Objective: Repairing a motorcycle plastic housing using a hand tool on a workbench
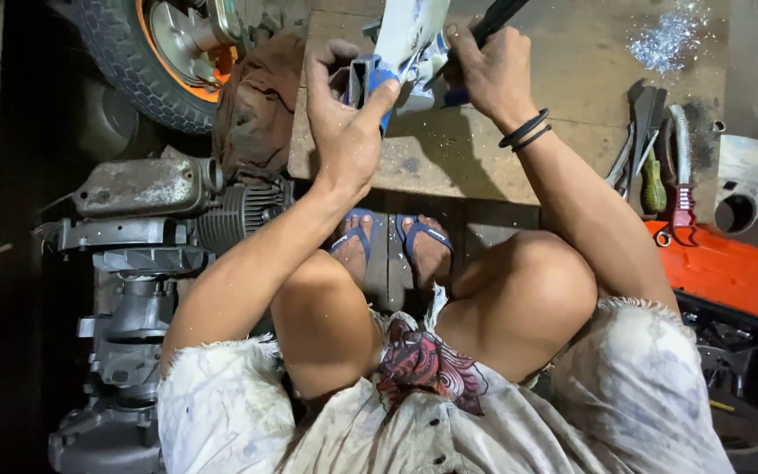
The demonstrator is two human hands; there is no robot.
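At twelve o'clock, the left hand (344, 114) is clamping a stiff, light-looking white-and-blue painted panel (410, 44) by its edge (probably slippery); the right hand (484, 75) is gripping a black-handled tool (502, 16).

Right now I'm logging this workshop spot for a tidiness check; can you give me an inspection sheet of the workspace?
Surface: worn wooden board on the floor, with a patch of pale shavings at its far right corner.
Job's things: white and blue part held over the board; dark-handled tool set against it.
Clutter: hand tools lying at the board's right edge; brown rag at its left edge.
Grippers: left hand grips the part; right hand is closed on the tool.
Cables: nothing seen.
Surroundings: bare engine block and wheel to the left; orange body panel and a white bracket to the right.
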